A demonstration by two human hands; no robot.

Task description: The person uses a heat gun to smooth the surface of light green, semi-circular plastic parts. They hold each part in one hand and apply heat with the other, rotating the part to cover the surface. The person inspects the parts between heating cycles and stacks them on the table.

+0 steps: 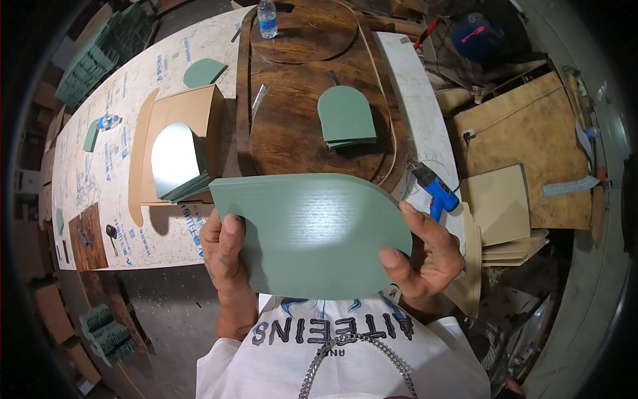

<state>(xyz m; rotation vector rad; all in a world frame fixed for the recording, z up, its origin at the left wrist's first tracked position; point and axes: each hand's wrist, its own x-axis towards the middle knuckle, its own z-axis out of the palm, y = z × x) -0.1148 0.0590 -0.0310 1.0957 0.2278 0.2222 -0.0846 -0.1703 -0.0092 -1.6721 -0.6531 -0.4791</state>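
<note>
Between my hands is a flat green board (312, 233) with one rounded end, its smooth face catching the light. My left hand (226, 249) grips the board's straight end, thumb on the upper face. Round the curved end at the right, my right hand (425, 256) holds it with thumb and fingers. The undersides of the fingers are partly hidden. Beyond the board, similar green boards (346, 114) lie stacked on a dark wooden panel (292, 100). Another stack of rounded boards (176, 159) rests on a cardboard box (189, 110), to the left.
A blue power tool (433, 189) lies right of the panel. On the panel's far end stands a water bottle (267, 18). The white-covered table (159, 239) carries another blue tool (109, 122) and a green piece (205, 72). Green pieces (106, 336) stand on the floor, lower left.
</note>
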